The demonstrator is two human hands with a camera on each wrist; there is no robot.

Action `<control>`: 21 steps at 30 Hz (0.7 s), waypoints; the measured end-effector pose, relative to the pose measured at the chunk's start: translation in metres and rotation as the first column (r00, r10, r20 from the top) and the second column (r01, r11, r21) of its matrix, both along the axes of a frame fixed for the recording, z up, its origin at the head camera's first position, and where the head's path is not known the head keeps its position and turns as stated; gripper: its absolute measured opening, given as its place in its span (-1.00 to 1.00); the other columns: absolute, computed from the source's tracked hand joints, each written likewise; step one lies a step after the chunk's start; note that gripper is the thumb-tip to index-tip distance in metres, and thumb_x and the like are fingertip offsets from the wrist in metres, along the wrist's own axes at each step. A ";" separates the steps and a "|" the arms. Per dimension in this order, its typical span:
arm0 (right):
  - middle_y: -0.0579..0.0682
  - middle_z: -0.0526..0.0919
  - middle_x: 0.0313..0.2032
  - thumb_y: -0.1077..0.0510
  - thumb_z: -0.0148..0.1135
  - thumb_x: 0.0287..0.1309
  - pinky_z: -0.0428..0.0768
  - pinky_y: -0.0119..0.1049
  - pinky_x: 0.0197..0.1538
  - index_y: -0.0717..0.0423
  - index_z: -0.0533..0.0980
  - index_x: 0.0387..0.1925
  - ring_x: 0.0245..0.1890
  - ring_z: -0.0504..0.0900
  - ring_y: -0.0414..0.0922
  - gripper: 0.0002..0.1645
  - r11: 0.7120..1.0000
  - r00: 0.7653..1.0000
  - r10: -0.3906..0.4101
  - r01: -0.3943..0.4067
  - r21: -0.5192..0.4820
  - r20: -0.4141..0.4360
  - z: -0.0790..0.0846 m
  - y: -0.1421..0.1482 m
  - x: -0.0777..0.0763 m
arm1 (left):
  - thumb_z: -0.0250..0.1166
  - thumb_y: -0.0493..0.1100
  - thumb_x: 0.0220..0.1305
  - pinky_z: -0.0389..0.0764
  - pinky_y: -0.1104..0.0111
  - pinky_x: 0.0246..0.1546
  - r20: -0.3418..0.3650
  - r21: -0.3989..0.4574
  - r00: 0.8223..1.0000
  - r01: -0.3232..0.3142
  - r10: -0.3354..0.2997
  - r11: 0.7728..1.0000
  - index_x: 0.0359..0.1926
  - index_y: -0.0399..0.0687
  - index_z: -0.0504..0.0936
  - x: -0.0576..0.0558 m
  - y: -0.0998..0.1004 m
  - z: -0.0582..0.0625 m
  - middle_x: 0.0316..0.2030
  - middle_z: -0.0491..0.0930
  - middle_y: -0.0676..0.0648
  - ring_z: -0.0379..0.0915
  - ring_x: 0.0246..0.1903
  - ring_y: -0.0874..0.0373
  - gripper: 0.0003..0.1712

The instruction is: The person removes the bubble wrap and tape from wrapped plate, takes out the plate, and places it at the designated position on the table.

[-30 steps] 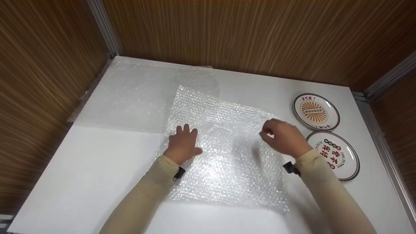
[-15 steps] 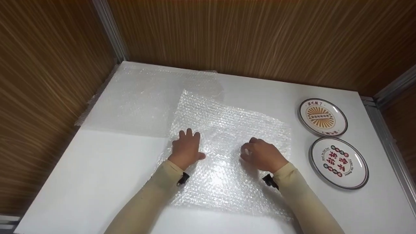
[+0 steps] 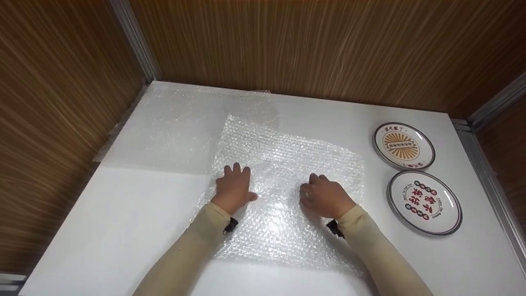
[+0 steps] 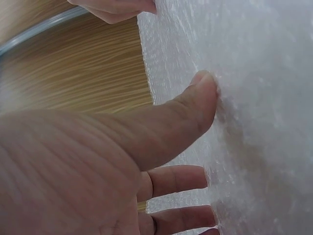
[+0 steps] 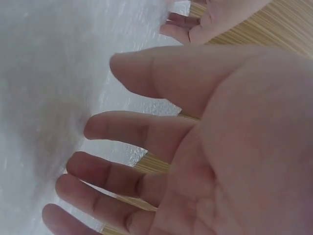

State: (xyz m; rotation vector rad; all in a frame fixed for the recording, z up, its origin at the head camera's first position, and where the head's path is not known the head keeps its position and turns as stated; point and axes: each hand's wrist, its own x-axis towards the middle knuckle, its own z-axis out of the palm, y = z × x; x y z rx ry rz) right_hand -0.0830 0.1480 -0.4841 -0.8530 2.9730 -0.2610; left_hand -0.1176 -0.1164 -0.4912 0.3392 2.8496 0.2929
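Note:
A clear sheet of bubble wrap (image 3: pixel 283 154) lies spread over the middle of the table. My left hand (image 3: pixel 233 188) rests on its left part, fingers spread and thumb pointing right. In the left wrist view, the thumb and fingertips of the left hand (image 4: pixel 102 152) meet the bubbly surface. Right of centre, my right hand (image 3: pixel 326 197) touches the same sheet with bent fingers. The right wrist view shows the right hand (image 5: pixel 220 132) with loosely bent, separated fingers, tips at the bubble wrap (image 5: pixel 44 73) and nothing in the palm.
Another bubble wrap piece (image 3: pixel 164 127) lies at the back left, hanging past the table's left edge and meeting the middle sheet. On the right are two printed plates, an orange sunburst one (image 3: pixel 404 145) behind a red-lettered one (image 3: pixel 425 202). Wood-grain panels (image 3: pixel 287 49) enclose the white table (image 3: pixel 115 222).
My right hand has moved left from near the sheet's right edge and come down onto it, uncovering the nearer plate. The left hand has stayed on the sheet.

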 end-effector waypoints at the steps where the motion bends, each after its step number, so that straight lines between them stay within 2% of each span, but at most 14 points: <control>1: 0.05 0.44 -0.45 0.15 0.31 0.24 0.52 -0.11 -0.62 0.14 0.62 -0.38 -0.49 0.41 -0.04 -0.86 1.000 1.000 0.011 -0.011 0.013 -0.006 0.000 0.000 0.000 | 0.58 0.17 0.10 0.66 -0.06 -0.16 -0.002 0.007 1.000 0.002 -0.002 1.000 0.26 -0.25 0.47 0.000 0.000 0.000 0.15 0.42 -0.33 0.37 0.13 -0.26 -0.13; 9: 0.05 0.47 -0.40 0.14 0.32 0.25 0.55 -0.10 -0.59 0.11 0.61 -0.33 -0.45 0.44 -0.04 -0.89 1.000 0.999 0.006 -0.006 0.012 0.046 0.003 0.003 0.002 | 0.57 0.16 0.13 0.65 -0.10 -0.10 0.019 0.040 1.000 0.016 -0.017 0.999 0.32 -0.28 0.44 0.000 -0.004 0.002 0.24 0.38 -0.38 0.34 0.18 -0.31 -0.09; 15: -0.02 0.37 -0.52 0.26 0.24 0.26 0.46 -0.17 -0.65 0.13 0.48 -0.51 -0.54 0.36 -0.08 -0.78 0.999 0.999 0.037 -0.038 -0.005 -0.030 -0.001 0.003 0.002 | 0.54 0.16 0.17 0.68 -0.09 -0.13 0.018 0.015 0.999 0.026 -0.027 1.000 0.30 -0.30 0.46 0.004 0.000 0.001 0.22 0.41 -0.38 0.37 0.15 -0.30 -0.13; 21: 0.01 0.34 -0.51 0.26 0.22 0.28 0.46 -0.14 -0.62 0.12 0.46 -0.50 -0.53 0.36 -0.05 -0.78 0.998 0.997 0.067 -0.067 -0.005 -0.035 -0.001 0.004 0.000 | 0.53 0.15 0.19 0.67 -0.08 -0.10 0.011 -0.001 1.000 0.021 -0.021 1.000 0.25 -0.31 0.48 0.005 0.002 0.003 0.19 0.43 -0.38 0.39 0.14 -0.28 -0.18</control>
